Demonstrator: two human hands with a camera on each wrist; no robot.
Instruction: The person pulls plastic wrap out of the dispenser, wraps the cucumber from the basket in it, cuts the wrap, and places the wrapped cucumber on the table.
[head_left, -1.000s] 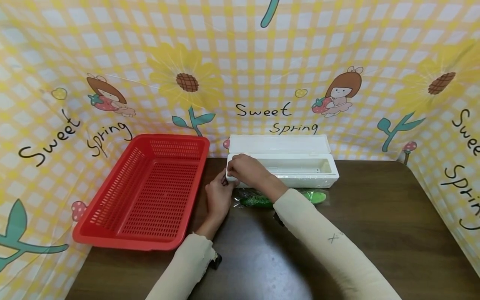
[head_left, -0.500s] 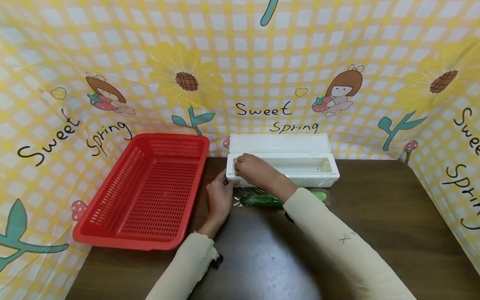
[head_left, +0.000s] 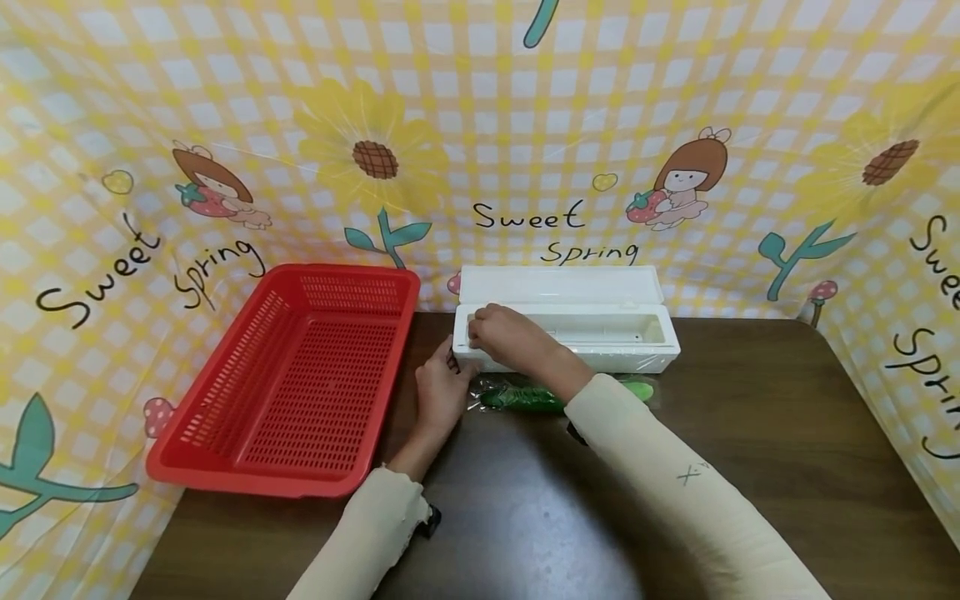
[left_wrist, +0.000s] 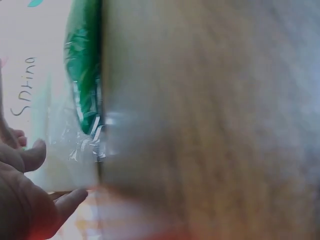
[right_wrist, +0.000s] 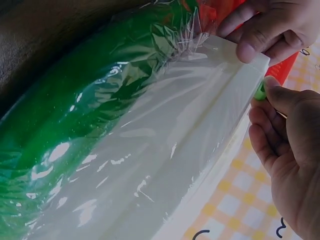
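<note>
A long white cling film box (head_left: 592, 360) lies near the back of the table, its lid (head_left: 558, 286) raised behind it. Clear film hangs from its front over a green cucumber (head_left: 517, 398) lying just before it. My left hand (head_left: 441, 387) grips the box's left end, with the thumb on the front face. My right hand (head_left: 513, 333) is over the left end of the box, fingers curled. In the right wrist view, its thumb and finger pinch a small green piece (right_wrist: 260, 91) at the box edge, mostly hidden.
A large red plastic basket (head_left: 307, 392) stands to the left of the box, close to my left hand. Behind the brown table (head_left: 765, 433) hangs a yellow checked cloth (head_left: 510, 125) with printed flowers.
Since a second ago my right hand has shifted slightly right along the box's left end, then stayed there. The left hand keeps its hold with hardly any movement.
</note>
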